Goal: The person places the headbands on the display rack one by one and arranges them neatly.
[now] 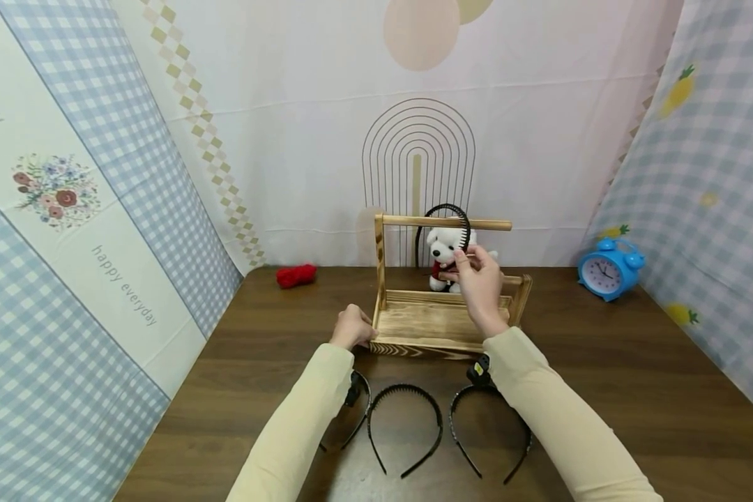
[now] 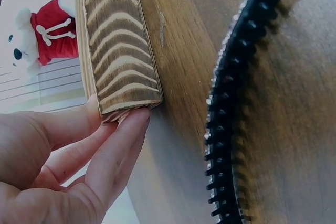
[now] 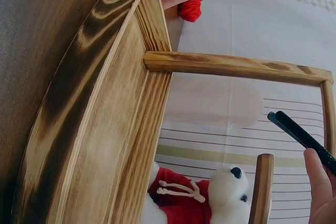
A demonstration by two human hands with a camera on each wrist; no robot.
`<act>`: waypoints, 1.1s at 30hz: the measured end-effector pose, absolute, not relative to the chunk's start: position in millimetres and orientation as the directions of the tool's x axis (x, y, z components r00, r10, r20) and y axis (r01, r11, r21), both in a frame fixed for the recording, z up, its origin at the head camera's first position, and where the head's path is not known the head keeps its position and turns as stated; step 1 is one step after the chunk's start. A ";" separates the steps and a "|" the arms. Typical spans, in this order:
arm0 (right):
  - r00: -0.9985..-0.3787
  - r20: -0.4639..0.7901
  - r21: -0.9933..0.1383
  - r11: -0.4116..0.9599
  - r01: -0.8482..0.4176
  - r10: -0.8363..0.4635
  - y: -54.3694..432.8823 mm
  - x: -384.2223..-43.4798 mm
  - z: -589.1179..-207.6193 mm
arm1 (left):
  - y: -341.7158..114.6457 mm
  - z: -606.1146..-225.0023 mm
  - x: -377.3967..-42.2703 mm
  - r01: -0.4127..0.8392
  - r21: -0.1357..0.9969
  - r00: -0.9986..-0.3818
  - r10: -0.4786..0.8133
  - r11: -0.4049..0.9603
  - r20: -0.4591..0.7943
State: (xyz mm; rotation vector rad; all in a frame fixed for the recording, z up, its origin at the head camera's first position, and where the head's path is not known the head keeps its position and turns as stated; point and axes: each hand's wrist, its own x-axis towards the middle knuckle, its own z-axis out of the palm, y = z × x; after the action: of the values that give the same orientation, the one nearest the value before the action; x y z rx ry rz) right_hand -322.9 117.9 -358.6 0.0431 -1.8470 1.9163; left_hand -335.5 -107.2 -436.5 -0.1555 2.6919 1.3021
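A wooden rack (image 1: pixel 439 344) with a tray base and two bars stands mid-table. At its front left corner my left hand (image 1: pixel 351 326) pinches the end between thumb and fingers; the left wrist view shows this hand (image 2: pixel 79 161) close up. My right hand (image 1: pixel 482 289) holds a black toothed headband (image 1: pixel 466 230) upright at the upper bar (image 1: pixel 408 220); whether it passes around the bar I cannot tell. In the right wrist view, both headband tips (image 3: pixel 289 121) point away from the fingers. More black headbands (image 1: pixel 440 418) lie on the table in front, one partly under the left sleeve.
A white plush dog (image 1: pixel 442 244) in red sits behind the rack. Red yarn (image 1: pixel 296 276) lies at the back left, and a blue alarm clock (image 1: pixel 610 270) stands at the back right. Patterned cloth hangs around the brown table (image 1: pixel 276 335).
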 end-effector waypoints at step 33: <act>-0.788 0.587 -0.741 0.517 -0.428 0.189 80.1 -327.9 -359.8 | -107.1 -437.4 -333.4 -0.171 0.780 -0.982 -0.036 0.603 -0.188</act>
State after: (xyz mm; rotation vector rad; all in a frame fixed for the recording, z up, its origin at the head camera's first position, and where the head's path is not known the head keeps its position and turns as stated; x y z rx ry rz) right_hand -327.9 80.1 -359.8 0.1945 -2.1342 1.2788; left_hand -333.4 -107.1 -437.4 -0.1741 2.6732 1.3248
